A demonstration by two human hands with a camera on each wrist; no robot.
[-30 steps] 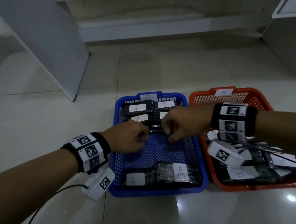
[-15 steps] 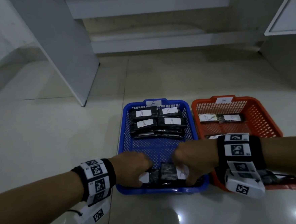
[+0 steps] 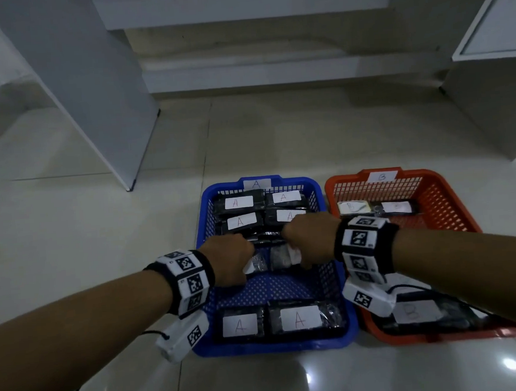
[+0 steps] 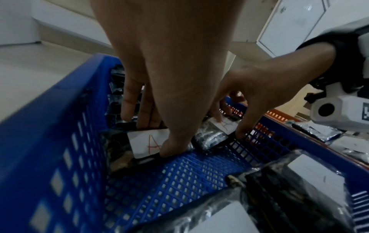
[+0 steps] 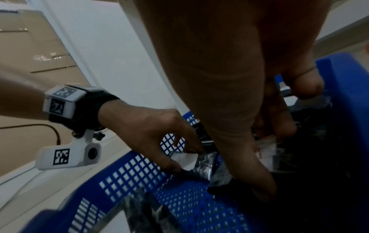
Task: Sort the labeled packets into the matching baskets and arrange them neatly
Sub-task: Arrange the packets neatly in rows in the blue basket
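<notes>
From the head view, we have both hands inside the blue basket [image 3: 274,289], our left hand [image 3: 229,258] and right hand [image 3: 310,240] each pinching one packet so the pair can be set as a tidy third row just behind the four lettered A. Two more A packets lie at the near wall; the orange basket [image 3: 434,201] holds the B ones.

At the left wrist, our fingers [image 4: 173,148] clamp the left packet [image 4: 143,143], label up so the letter reads.

At the right wrist, our thumb and fingers seem to grip the right packet [image 5: 265,159], though it is dark there.
</notes>
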